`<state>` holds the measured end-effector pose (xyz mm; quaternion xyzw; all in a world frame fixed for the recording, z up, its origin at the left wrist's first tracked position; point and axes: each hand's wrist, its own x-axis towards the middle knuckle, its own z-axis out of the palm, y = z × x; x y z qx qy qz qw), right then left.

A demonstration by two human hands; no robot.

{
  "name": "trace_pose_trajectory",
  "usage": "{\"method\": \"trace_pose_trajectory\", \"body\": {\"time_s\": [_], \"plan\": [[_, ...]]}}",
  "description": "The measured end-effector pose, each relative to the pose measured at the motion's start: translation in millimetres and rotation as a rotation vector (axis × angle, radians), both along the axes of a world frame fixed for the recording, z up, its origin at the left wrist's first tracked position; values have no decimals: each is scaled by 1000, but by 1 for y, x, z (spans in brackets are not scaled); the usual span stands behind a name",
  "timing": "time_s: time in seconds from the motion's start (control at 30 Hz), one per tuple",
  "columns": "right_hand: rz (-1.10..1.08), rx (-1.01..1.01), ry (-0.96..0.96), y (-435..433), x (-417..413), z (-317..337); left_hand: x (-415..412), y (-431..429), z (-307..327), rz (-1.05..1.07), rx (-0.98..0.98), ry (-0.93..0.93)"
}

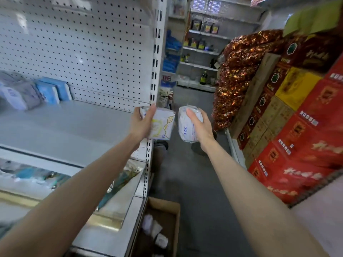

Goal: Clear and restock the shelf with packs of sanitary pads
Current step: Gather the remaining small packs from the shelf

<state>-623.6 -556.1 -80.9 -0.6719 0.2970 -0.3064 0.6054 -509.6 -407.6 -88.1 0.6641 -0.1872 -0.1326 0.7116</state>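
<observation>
My left hand (142,123) grips a white pad pack with yellow print (163,125) at the right end of the grey shelf (74,127). My right hand (200,125) holds a second white pack marked ABC (185,130) out over the aisle, just right of the first. The two packs sit side by side with a narrow gap. Far left on the shelf stand blue packs (53,90) and blurred grey-white packs (18,95) against the pegboard back.
A cardboard box (157,229) with a few white packs stands on the floor below the shelf's end. Stacked red and yellow cartons (297,127) and shiny red-gold bags (239,75) line the right side. The grey aisle floor (194,182) runs ahead toward further shelves.
</observation>
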Motion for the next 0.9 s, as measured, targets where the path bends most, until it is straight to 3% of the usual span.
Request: {"method": "trace_pose_trajectory", "body": {"time_s": [0.3, 0.67, 0.73, 0.9], "plan": [[64, 97, 92, -31, -63, -62, -83, -15, -57, 92, 338, 74], [143, 159, 376, -34, -80, -154, -114, -2, -142, -121, 621, 303], [128, 157, 423, -34, -80, -159, -113, 3, -147, -179, 705, 263], [115, 137, 364, -37, -70, -152, -106, 0, -131, -105, 572, 207]]}}
